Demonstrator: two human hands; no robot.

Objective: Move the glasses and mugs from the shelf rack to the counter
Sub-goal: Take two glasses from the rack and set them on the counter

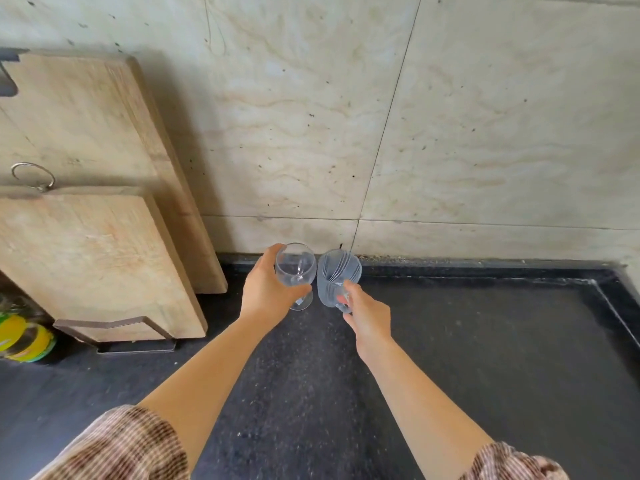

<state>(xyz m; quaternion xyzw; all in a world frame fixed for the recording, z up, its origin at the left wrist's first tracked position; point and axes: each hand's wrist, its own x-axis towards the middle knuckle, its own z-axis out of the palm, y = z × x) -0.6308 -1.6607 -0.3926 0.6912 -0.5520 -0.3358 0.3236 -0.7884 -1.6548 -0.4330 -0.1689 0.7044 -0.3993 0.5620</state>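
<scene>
One wine glass [296, 268] grasped by left hand [266, 292]; one ribbed glass [337, 271] grasped by right hand [369, 315].

Wine glass [296, 271] in my left hand [266, 292], counter [485, 341] beneath, wall [450, 133] behind. Ribbed glass [337, 275] just right of it, in my right hand [367, 317]. Cutting boards [97, 254] left of it, leaning on wall.

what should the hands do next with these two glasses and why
Probably lower both onto the counter, then loosen each grip. The left hand holds the wine glass by its bowl and the right hand holds the ribbed glass, side by side, low near the wall; whether either touches the counter is unclear.
</scene>
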